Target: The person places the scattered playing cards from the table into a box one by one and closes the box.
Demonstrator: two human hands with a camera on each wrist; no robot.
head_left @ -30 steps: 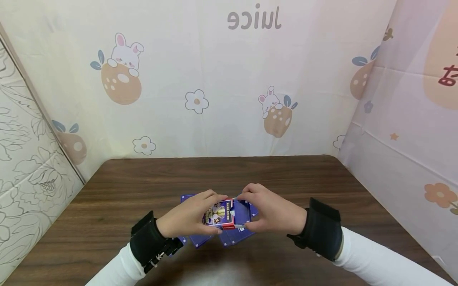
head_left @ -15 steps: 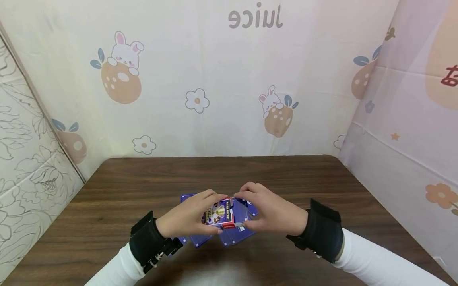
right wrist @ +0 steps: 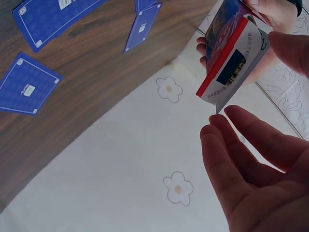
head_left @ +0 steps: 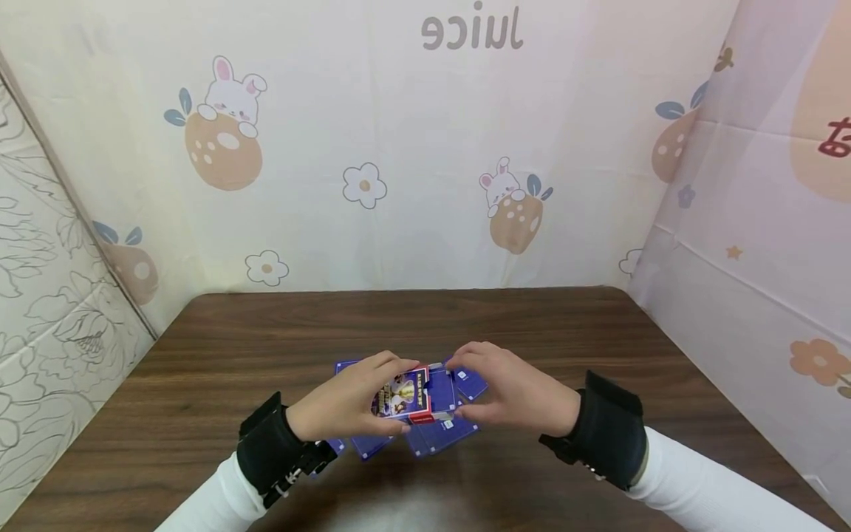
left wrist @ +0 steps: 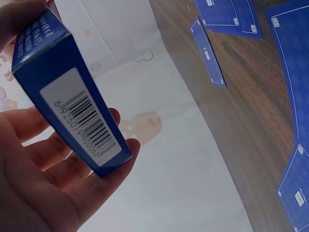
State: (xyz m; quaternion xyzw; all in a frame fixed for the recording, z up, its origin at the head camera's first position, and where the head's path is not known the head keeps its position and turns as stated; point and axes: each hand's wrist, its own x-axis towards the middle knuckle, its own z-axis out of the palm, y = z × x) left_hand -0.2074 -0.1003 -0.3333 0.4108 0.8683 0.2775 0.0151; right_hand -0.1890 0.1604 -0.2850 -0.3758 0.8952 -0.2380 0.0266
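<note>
My left hand (head_left: 349,399) grips a small card box (head_left: 402,395) above the table, fingers along its far side and thumb on the near side. The box is blue with a red band and a pictured front; its barcode side faces the left wrist view. White flaps (head_left: 442,417) stand out at its right end, around a blue piece whose kind I cannot tell. Beside that end is my right hand (head_left: 512,388), thumb and fingers spread apart. In the right wrist view its fingertips (right wrist: 217,121) lie close to the flap's corner; contact is unclear.
Several blue-backed cards (head_left: 442,437) lie scattered on the dark wooden table (head_left: 565,473) beneath and around the hands. One card (head_left: 470,384) is to the right of the box. Patterned cloth (head_left: 425,148) hangs behind the table and along its sides.
My right hand first moved slightly left toward the box, then drew back right. Less of the blue piece shows at the box's end. My left hand and box have shifted slightly left.
</note>
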